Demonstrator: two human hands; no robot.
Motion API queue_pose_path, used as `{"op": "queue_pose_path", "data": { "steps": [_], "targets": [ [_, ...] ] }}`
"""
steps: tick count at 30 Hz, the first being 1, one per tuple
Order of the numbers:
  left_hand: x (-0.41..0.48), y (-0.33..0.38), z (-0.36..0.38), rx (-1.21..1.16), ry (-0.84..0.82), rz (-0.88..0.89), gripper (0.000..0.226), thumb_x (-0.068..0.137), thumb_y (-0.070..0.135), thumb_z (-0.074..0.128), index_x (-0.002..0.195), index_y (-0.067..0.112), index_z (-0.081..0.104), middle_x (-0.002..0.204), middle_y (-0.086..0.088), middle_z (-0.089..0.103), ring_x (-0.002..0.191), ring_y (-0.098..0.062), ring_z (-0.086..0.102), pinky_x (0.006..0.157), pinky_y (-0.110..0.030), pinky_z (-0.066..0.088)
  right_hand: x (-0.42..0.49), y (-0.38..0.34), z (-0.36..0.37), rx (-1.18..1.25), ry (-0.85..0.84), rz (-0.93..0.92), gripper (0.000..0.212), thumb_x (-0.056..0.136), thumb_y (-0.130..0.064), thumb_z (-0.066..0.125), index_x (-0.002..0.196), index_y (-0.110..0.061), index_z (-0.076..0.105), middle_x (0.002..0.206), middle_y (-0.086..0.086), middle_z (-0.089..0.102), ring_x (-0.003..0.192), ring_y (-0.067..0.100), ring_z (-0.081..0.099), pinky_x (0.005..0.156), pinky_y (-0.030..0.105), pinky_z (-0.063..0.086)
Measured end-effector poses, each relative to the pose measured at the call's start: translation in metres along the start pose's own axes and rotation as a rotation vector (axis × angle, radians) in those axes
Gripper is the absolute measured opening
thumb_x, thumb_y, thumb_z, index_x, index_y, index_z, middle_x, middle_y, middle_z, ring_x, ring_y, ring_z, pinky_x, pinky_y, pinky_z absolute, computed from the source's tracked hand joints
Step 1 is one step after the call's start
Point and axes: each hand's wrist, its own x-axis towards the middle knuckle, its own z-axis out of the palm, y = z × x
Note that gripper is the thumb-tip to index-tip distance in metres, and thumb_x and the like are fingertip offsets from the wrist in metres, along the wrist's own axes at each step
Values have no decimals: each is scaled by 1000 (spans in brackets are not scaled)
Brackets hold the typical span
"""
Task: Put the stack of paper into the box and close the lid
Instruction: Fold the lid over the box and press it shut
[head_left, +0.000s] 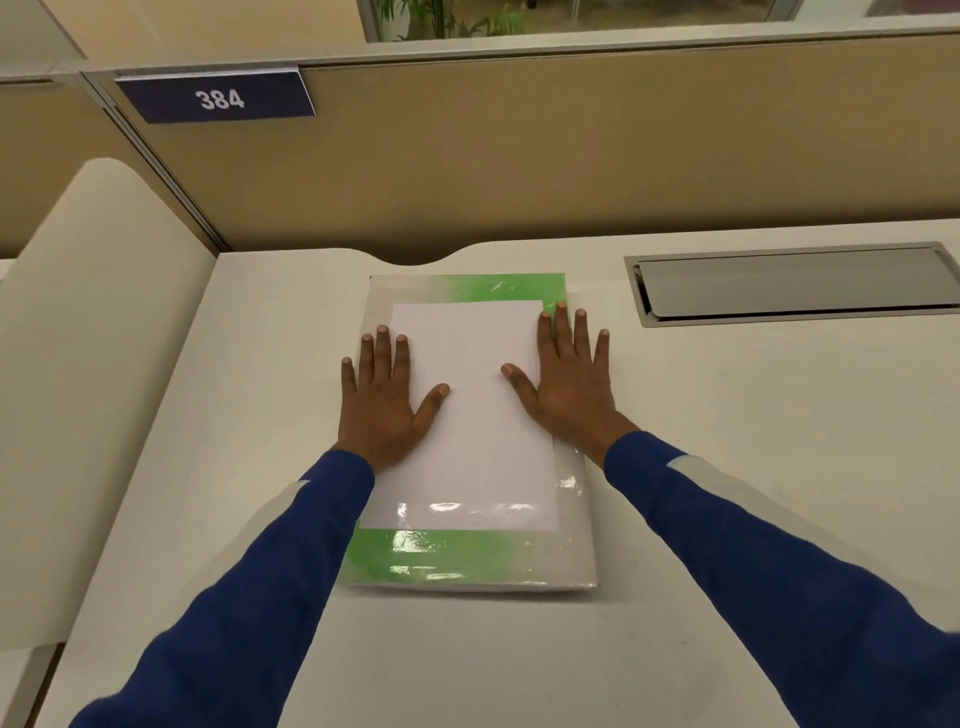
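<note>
The box (470, 558) lies flat in the middle of the desk (727, 467), a shallow white carton with green patches and a glossy film, its long side running from 6 toward 12 o'clock; a plain white panel (467, 415) covers most of its top face. I cannot tell whether that panel is the lid's label or the top sheet of the stack of paper, and no separate stack shows anywhere on the desk, so I judge the paper is either inside already or is that very panel. The left hand (382, 400) rests flat at the box's 9 o'clock edge, fingers spread wide and gripping nothing; the right hand (563, 389) lies the same way at 3 o'clock, open-palmed, its fingertips (561, 312) reaching toward the green corner at 1 o'clock. Both sleeves are blue. Risks, as I judge them: the shiny film looks slick, so uneven downward pressure could let the palms skate and shove the box askew toward 12 o'clock; if the lid is only resting and not seated, pressing near the sides alone may leave the end at 6 o'clock sprung up; and if sheets sit proud inside, they could crease. At 2 o'clock a metal cable hatch (795, 283) is set into the desk, well apart, and a partition bearing the sign 384 (218, 98) stands at 11 o'clock.
</note>
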Motion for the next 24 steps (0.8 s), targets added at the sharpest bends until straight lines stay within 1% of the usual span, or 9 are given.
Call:
{"op": "queue_pose_path", "data": {
  "steps": [2, 5, 7, 11, 13, 17, 20, 22, 24],
  "targets": [
    [8, 2, -3, -7, 7, -10, 97, 90, 79, 10, 165, 18, 0, 172, -10, -10, 159, -33, -9, 127, -55, 0, 16, -2, -4, -7, 27, -12, 90, 98, -70, 18, 162, -11, -2, 170, 12, -10, 156, 33, -12, 124, 58, -4],
    [19, 4, -5, -4, -7, -48, 93, 93, 77, 17, 165, 20, 0, 172, -10, -11, 158, -36, -10, 127, -59, 3, 36, -4, -6, -17, -27, -14, 89, 99, -69, 19, 162, -8, 0, 170, 12, -7, 157, 32, -10, 125, 57, -2],
    [23, 6, -4, 6, -22, -66, 94, 92, 78, 15, 165, 21, -1, 172, -9, -12, 158, -36, -12, 126, -59, 5, 43, -4, -3, -18, -52, -3, 91, 99, -70, 18, 162, -8, 1, 170, 13, -6, 157, 32, -9, 125, 56, -2],
    [23, 5, 0, 7, -2, -68, 97, 89, 80, 9, 164, 21, -1, 172, -9, -12, 158, -36, -11, 126, -59, 10, 49, -1, 2, 22, 5, 20, 90, 98, -70, 19, 162, -10, 2, 171, 12, -5, 157, 32, -8, 125, 57, -1],
    [23, 5, 1, 10, -1, -68, 97, 89, 80, 9, 165, 21, 0, 172, -9, -11, 158, -36, -10, 125, -59, 11, 50, 1, 4, 49, 1, 33, 90, 98, -70, 22, 162, -10, 3, 171, 12, -7, 157, 33, -8, 125, 57, 2],
    [23, 6, -3, -8, -8, -69, 93, 94, 78, 18, 165, 21, 0, 172, -9, -13, 158, -35, -12, 126, -59, 12, 50, 4, 1, 133, 0, 18, 87, 100, -67, 27, 163, -12, 3, 171, 10, -7, 157, 32, -8, 125, 58, 5],
    [12, 6, -8, -113, 9, -107, 92, 94, 75, 32, 165, 23, 2, 172, -8, -15, 159, -34, -8, 124, -59, 16, 32, 9, -2, 180, 17, -12, 86, 99, -67, 28, 163, -16, -1, 171, 10, -9, 157, 32, -7, 125, 56, 7],
    [-6, 6, -9, -181, 28, -155, 93, 93, 74, 38, 165, 23, 7, 172, -10, -11, 159, -36, 0, 121, -59, 23, 5, 12, 0, 247, 23, -14, 88, 99, -67, 31, 163, -17, -2, 170, 10, -10, 157, 32, -1, 126, 53, 13],
    [-32, 5, -9, -201, 35, -179, 93, 92, 75, 38, 164, 23, 11, 172, -13, -5, 157, -37, 9, 119, -59, 30, -31, 12, 5, 310, 22, -8, 90, 98, -67, 37, 163, -15, 1, 170, 10, -10, 156, 31, 12, 124, 49, 24]
  ]
}}
